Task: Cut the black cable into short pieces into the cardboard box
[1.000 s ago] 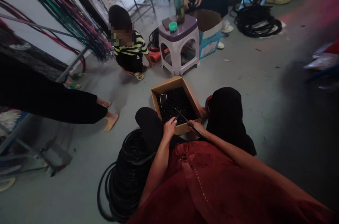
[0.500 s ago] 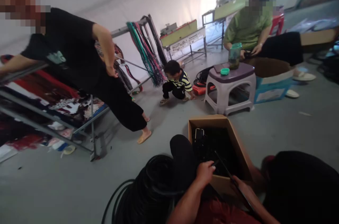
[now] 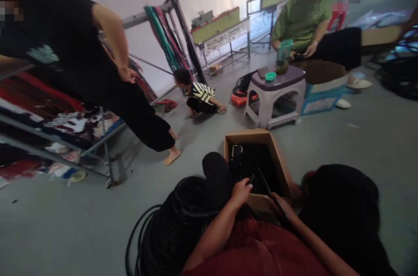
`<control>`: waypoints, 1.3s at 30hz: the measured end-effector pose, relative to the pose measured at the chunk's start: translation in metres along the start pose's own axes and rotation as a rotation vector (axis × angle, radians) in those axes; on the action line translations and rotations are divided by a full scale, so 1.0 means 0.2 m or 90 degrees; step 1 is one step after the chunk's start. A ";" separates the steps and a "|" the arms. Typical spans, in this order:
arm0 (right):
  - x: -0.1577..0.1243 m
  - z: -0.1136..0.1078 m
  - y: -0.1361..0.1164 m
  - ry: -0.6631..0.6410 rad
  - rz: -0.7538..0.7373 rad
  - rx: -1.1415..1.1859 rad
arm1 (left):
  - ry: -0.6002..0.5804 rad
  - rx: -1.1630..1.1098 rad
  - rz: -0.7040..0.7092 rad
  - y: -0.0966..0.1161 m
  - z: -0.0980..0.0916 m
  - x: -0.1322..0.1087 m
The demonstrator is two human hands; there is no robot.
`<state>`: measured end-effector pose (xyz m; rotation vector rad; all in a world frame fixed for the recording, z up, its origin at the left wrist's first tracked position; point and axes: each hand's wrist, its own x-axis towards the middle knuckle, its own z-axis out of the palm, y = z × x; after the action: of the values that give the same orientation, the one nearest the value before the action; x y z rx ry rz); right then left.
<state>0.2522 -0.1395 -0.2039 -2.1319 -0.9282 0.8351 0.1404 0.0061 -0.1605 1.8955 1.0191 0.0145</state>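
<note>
My left hand point(image 3: 241, 192) is closed on a small black piece point(image 3: 251, 179), whose end sticks out past the fingertips. In my right hand point(image 3: 281, 207) is a long, thin black strip point(image 3: 265, 181), slanting up to the left and running back along the forearm. A narrow gap separates the piece from the strip. Both hands are over the near side of an open cardboard box point(image 3: 281, 158). Dark items, too jumbled to name, fill the box, with a silver-rimmed rectangular object point(image 3: 237, 150) among them. A thick coil of black cord point(image 3: 173, 223) stands left of my left arm.
A purple-topped plastic stool point(image 3: 294, 76) holds a jar point(image 3: 283, 56) and a green lid point(image 3: 270, 76). Behind it, a person in green point(image 3: 295, 23) sits by a blue box point(image 3: 321, 102). At left, a person in black point(image 3: 65, 49) leans by a metal rack point(image 3: 106, 158). A child point(image 3: 200, 95) squats beyond.
The small piece and the strip, close together before, are now slightly farther apart. My view has shifted, so most things sit higher and farther left. The child has leaned down to the left.
</note>
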 end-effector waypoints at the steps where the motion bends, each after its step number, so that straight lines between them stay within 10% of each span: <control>1: -0.01 -0.01 -0.02 -0.042 0.008 0.014 | -0.001 -0.005 0.001 0.00 0.00 0.01; 39: 0.02 0.01 0.06 -0.175 -0.016 0.137 | -0.035 -0.156 -0.059 -0.02 0.04 0.10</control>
<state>0.2580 -0.1419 -0.2162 -1.8484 -0.9509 1.1804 0.1547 0.0147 -0.1752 1.6171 1.0182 0.0326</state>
